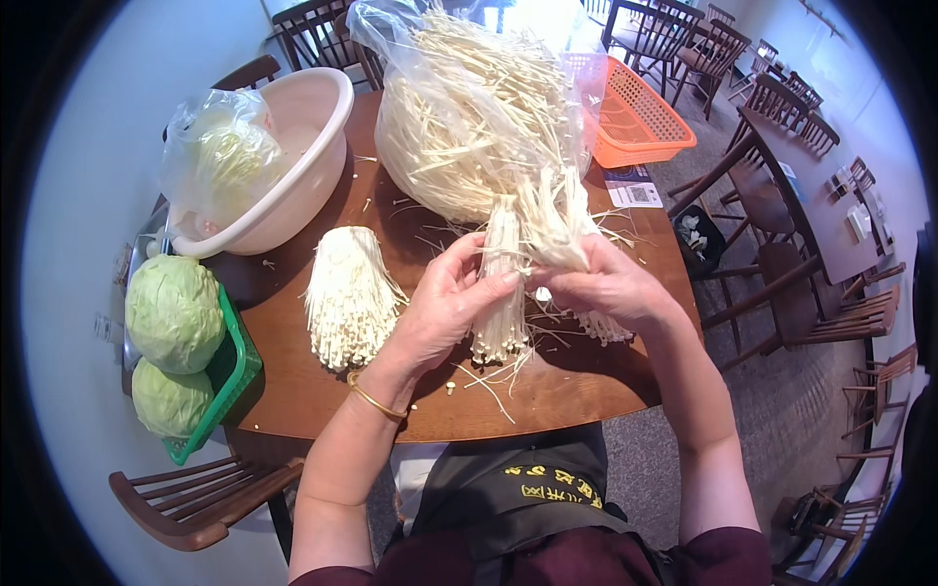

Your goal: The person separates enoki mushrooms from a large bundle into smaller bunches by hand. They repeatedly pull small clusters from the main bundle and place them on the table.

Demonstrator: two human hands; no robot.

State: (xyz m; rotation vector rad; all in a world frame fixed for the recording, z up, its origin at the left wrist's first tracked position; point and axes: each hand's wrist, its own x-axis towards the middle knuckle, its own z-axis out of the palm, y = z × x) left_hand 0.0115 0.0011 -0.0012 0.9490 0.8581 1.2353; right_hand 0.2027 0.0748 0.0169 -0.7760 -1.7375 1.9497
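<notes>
My left hand [460,293] grips a narrow bundle of enoki mushrooms [501,322], its caps pointing down towards the table's near edge. Beside it, my right hand [604,282] pinches a loose clump of enoki stems [546,227] that fans upward. A whole enoki cluster [353,300] lies to the left of my left hand, root end away from me. More enoki caps [604,327] show below my right hand, partly hidden by it. Just beyond both hands stands a large clear plastic bag [410,139] filled with separated enoki strands.
On the brown wooden table [315,410], a pale plastic basin [293,190] holds a bagged vegetable [234,157]. Two cabbages [176,313] sit in a green basket [238,359] at the left. An orange basket [637,110] stands behind right. A wooden chair [201,505] is at the near left.
</notes>
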